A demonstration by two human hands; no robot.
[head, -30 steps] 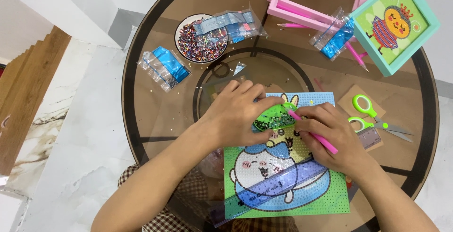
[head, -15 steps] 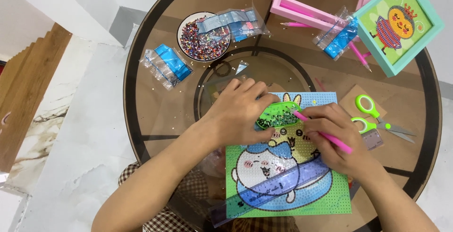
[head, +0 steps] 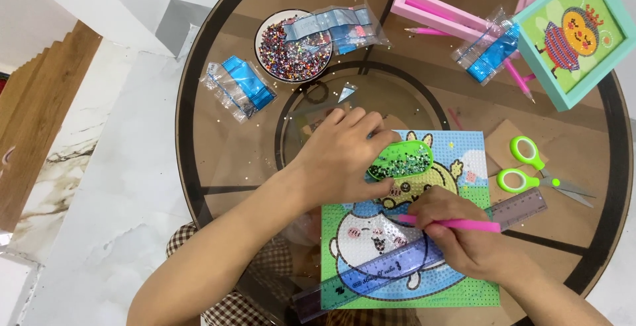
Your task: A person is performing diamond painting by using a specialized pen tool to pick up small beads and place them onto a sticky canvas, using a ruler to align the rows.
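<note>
Left hand: the left hand (head: pixel 341 154) lies palm-down on the upper part of the canvas, fingers curled round the near end of a green bead tray (head: pixel 401 161), steadying it.
Right hand: the right hand (head: pixel 460 230) pinches a pink pen (head: pixel 454 223) between thumb and fingertips, its shaft almost level, its tip pointing toward the left hand over the cartoon's white face.
Canvas: a cartoon dot-grid canvas (head: pixel 464 279) lies flat under both hands, at the near edge of the round glass worktop (head: pixel 218 160).
Ruler: a clear purple ruler (head: pixel 384 270) runs slantwise across the canvas, passing beneath the right hand.
Risk at the tray: loose beads fill the shallow tray; a nudge from the left fingers or a sweep of the pen hand could likely tip them over the sticky picture.
Risk at the ruler: pressed by the right wrist, the ruler may skid and drag placed beads.
Beyond the right hand: green-handled scissors (head: pixel 530 170) lie open-bladed just outside it, where a sleeve might catch.
Beyond the left hand: a bowl of mixed beads (head: pixel 285 51) with plastic packets (head: pixel 344 24) resting on its rim, and blue packets (head: pixel 242 87) further out.
Far side: pink frames (head: pixel 457 8) and a framed bee picture (head: pixel 576 34).
</note>
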